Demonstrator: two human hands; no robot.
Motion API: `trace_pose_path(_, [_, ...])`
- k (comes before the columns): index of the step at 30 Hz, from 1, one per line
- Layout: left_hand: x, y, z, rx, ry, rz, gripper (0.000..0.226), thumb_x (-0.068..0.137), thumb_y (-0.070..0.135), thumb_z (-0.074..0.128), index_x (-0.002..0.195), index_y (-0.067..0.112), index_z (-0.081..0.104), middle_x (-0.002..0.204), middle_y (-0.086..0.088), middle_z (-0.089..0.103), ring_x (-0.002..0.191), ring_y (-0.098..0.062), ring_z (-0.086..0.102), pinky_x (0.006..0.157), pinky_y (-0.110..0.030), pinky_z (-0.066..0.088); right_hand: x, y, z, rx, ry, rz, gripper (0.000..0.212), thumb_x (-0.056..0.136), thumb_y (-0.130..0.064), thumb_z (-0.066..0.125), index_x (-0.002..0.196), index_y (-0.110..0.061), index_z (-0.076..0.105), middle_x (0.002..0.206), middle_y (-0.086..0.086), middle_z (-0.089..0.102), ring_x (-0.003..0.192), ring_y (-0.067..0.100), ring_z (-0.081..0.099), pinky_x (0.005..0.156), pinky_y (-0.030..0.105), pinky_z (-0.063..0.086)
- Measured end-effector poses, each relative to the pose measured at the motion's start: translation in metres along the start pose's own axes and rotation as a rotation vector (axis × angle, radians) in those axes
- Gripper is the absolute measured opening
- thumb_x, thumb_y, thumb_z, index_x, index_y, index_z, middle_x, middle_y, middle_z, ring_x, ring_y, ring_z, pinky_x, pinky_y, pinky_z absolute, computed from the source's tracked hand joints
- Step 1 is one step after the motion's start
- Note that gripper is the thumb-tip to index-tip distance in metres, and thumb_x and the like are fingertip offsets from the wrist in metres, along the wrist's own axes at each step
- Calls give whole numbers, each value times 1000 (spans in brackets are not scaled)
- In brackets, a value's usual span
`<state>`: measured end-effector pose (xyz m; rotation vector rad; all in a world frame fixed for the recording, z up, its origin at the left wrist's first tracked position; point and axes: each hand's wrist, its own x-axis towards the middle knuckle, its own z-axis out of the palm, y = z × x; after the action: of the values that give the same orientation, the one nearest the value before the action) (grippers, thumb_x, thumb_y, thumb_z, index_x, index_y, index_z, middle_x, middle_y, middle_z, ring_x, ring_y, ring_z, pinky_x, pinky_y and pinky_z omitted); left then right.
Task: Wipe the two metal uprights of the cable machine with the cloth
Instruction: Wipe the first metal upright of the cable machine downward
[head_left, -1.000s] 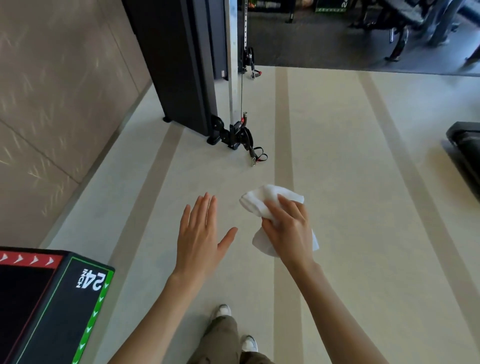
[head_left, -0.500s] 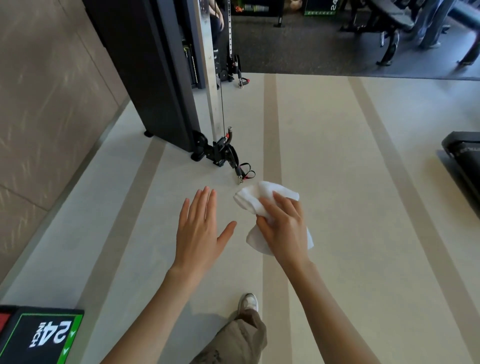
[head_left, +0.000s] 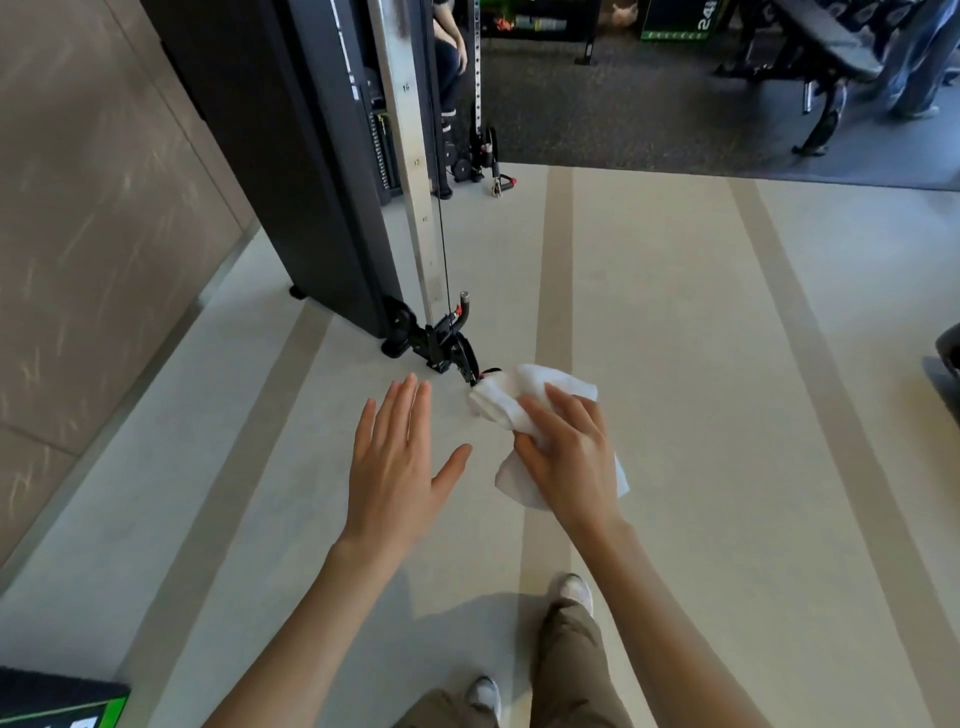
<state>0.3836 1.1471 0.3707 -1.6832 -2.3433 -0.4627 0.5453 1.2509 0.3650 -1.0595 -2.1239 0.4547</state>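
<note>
Closing in, the person is stepping nearer. Left grip (head_left: 400, 467) is hovering released, fingers spread; right grip (head_left: 566, 447) is grasping the cloth (head_left: 524, 389) in mid-air. Ahead, the near upright (head_left: 410, 182) is looming larger, probably unwiped; the far upright (head_left: 477, 67) is waiting beyond.

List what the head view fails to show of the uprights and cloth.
Head view:
The near upright: top cut off by the upper edge.
The far upright: top cut off, base behind pulley hardware.
The cloth: middle hidden under the right hand.
</note>
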Motion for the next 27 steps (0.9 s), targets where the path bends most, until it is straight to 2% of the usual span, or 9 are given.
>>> trace_pose_path(7, [85,9,40,52,17,-117,76,95,56,37,143,-3,41,147,-21,46,136,-34,45,113,-50,33,99,56,27,53,-67,-101,32,80,-28,54,103,-14,72,111,12,64,92,33,55,78,39,47])
trace_pose_path(12, [155,24,61,105,28,-240,75,94,55,39,143,-2,43,148,-20,46,136,-32,46,113,-50,33,185,94,39,105,-151,-196,32,80,-28,55,104,-14,71,111,11,63,93,30,53,81,36,45])
trace_pose_path(17, [221,28,77,141,70,-344,75,95,55,39,143,-1,42,149,-19,44,136,-31,43,114,-48,30,271,117,52,140,-138,-322,27,72,-11,65,98,-10,71,104,10,65,86,24,45,74,30,42])
trace_pose_path(22, [275,17,87,185,105,-404,75,95,56,38,143,-1,42,148,-19,46,135,-31,44,111,-48,34,347,126,75,189,-166,-397,31,80,-24,54,102,-11,72,108,13,64,89,32,53,77,36,46])
trace_pose_path(25, [310,0,94,201,129,-433,75,96,57,37,144,-1,40,149,-19,44,138,-30,40,115,-44,25,392,126,93,223,-188,-431,34,81,-27,55,108,-13,70,114,13,63,96,34,52,80,39,49])
trace_pose_path(27, [332,-11,97,218,130,-449,75,96,57,38,145,0,39,150,-18,43,138,-31,41,116,-46,25,418,123,106,242,-192,-439,35,82,-29,55,110,-14,70,116,13,62,100,33,51,81,43,50])
